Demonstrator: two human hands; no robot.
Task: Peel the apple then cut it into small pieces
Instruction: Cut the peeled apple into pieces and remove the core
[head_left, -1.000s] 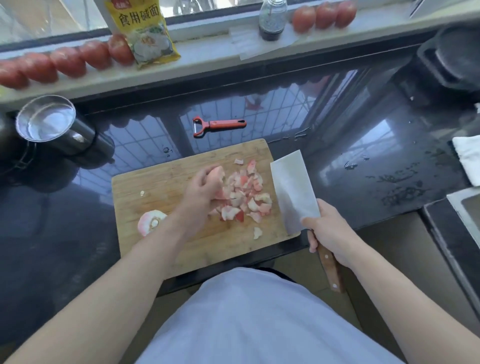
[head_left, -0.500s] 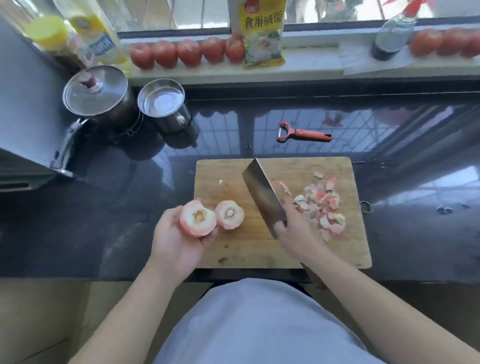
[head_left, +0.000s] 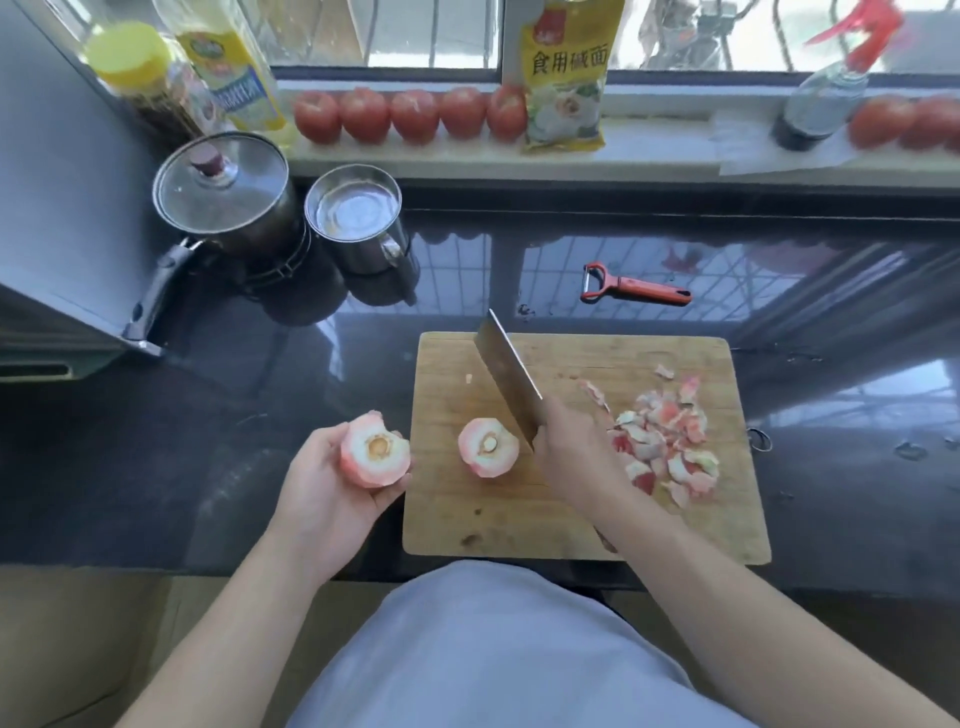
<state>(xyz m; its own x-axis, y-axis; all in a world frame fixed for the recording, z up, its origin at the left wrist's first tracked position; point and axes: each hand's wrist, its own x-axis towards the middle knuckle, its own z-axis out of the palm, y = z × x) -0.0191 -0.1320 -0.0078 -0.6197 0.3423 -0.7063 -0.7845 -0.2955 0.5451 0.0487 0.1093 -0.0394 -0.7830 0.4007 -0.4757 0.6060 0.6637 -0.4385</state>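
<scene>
While the left hand cups one peeled apple half just off the cutting board's left edge, apparently clearing room, the right hand grips the cleaver beside the other half near that edge; cut pieces sit toward the right edge.

We see bright daylight from window along top of frame. Glossy black counter mirrors window grid, strong glare at right. Wide-angle bending at frame edges. Slight softness overall; lower frame dimmer, shaded.
</scene>
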